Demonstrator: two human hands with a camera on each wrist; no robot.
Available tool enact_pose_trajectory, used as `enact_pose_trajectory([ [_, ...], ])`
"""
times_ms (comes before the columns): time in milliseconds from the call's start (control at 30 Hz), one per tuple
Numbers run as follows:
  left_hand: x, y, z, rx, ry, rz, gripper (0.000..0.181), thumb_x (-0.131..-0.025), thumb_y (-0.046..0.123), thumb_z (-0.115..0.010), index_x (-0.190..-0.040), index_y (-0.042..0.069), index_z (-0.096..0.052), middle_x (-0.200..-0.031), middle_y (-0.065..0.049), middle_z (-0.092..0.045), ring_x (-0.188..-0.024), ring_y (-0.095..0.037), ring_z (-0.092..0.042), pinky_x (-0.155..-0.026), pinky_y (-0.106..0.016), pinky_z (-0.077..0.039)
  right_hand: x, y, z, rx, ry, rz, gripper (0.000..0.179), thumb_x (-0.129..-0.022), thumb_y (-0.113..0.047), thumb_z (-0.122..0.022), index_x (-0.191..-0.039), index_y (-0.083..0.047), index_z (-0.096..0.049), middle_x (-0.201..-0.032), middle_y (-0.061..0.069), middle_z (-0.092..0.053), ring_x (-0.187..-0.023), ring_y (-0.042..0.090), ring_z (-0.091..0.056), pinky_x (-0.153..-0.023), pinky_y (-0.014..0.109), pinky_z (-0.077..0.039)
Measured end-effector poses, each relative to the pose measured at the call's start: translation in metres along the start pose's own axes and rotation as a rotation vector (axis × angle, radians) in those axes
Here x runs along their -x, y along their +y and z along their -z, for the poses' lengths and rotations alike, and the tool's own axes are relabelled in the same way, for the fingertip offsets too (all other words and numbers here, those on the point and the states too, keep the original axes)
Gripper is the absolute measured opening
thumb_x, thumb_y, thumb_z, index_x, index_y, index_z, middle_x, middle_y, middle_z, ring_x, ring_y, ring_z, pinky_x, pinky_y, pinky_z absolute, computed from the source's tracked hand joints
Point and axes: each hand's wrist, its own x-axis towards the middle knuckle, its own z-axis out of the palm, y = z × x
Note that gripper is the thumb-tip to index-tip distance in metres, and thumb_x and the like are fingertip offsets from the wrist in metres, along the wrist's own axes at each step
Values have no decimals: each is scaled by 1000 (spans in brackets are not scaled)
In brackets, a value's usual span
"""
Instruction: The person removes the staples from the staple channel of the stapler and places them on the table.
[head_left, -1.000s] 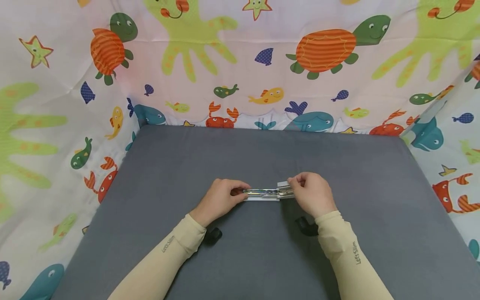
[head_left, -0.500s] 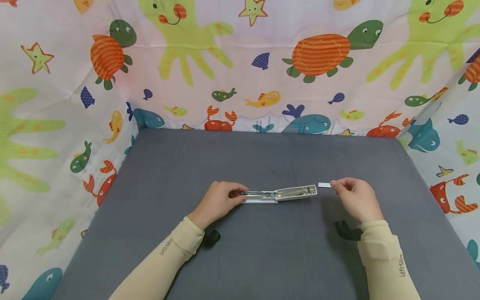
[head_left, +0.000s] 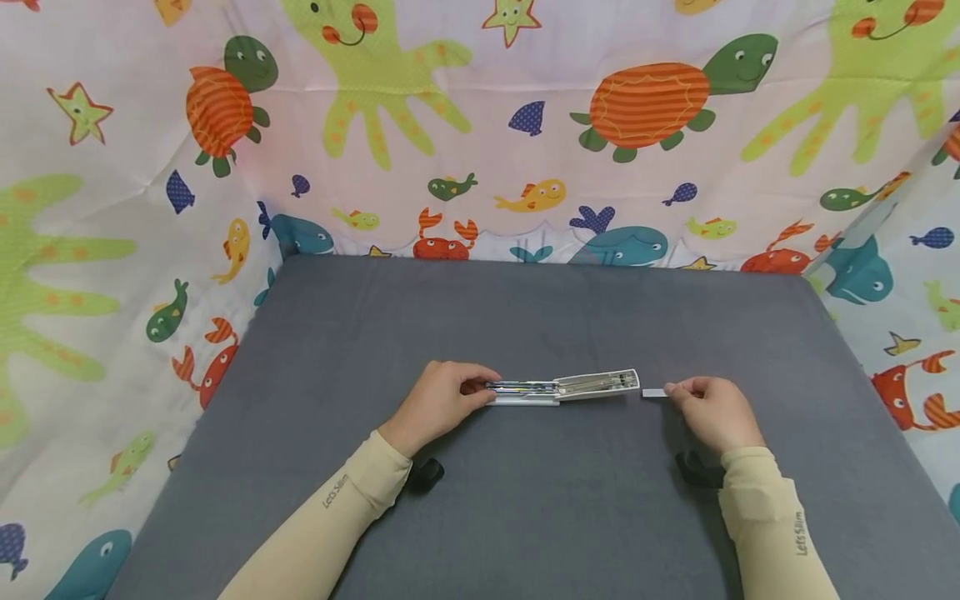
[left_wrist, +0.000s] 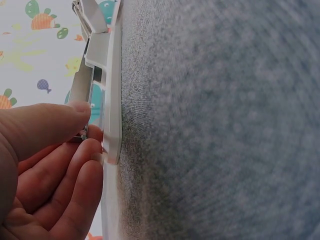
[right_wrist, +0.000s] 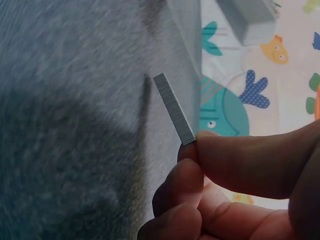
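A white stapler (head_left: 597, 385) lies opened out flat on the grey table, its top arm swung back to the right and its metal magazine exposed. My left hand (head_left: 440, 400) pinches the left end of the magazine (left_wrist: 81, 87) between thumb and fingers, above the white base (left_wrist: 114, 100). To the right of the stapler, my right hand (head_left: 717, 414) pinches one end of a strip of staples (right_wrist: 174, 108). The strip points left, a short gap from the tip of the stapler's arm. Curled fingers hide the strip's held end.
Grey cloth covers the table (head_left: 480, 517). A white curtain (head_left: 495, 125) printed with sea animals stands around the back and both sides. A black strap piece (head_left: 426, 476) sits at the left wrist and another black piece (head_left: 699, 471) at the right.
My right hand has moved right, off the stapler's arm, carrying the staple strip. Over the last half second it lowered the strip slightly and turned it. My left hand has stayed on the magazine.
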Motion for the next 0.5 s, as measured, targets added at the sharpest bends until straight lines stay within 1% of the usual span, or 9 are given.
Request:
enact_pose_trajectory([
  [167, 0, 1, 0, -6, 1, -5, 23, -97, 21, -84, -120, 20, -84, -93, 9, -79, -77, -2, -67, -72, -23, -58, -3, 4, -2, 42, 16, 0, 40, -108, -36, -62, -100, -1, -79, -99, 17, -74, -85, 27, -60, -73, 35, -42],
  [233, 0, 2, 0, -12, -4, -10, 24, -97, 20, -84, -120, 20, -84, -94, 9, -79, -78, -2, -67, -72, -23, -58, -2, 6, -1, 53, 14, -14, 40, -108, -36, -62, -100, 0, -79, -101, 19, -75, -85, 28, -61, -73, 35, -42],
  [333, 0, 3, -1, -29, -13, -20, 24, -97, 20, -84, -121, 20, -83, -94, 10, -79, -78, -1, -67, -73, -23, -57, -1, 10, -1, 59, 4, -40, 40, -107, -36, -63, -100, -1, -79, -101, 19, -75, -85, 28, -61, -71, 34, -42],
  [433, -1, 4, -2, -56, -28, -41, 25, -97, 21, -84, -122, 21, -83, -95, 9, -78, -80, -4, -66, -74, -24, -57, 0, 13, 0, 60, -5, -64, 40, -107, -38, -63, -101, -1, -79, -103, 18, -75, -86, 29, -62, -71, 34, -42],
  [500, -1, 4, -2, -79, -41, -51, 28, -97, 23, -84, -125, 20, -81, -101, 7, -79, -84, -7, -67, -77, -26, -58, 1, 15, 0, 60, -8, -79, 42, -107, -40, -63, -103, -2, -79, -105, 18, -75, -89, 29, -62, -71, 33, -42],
])
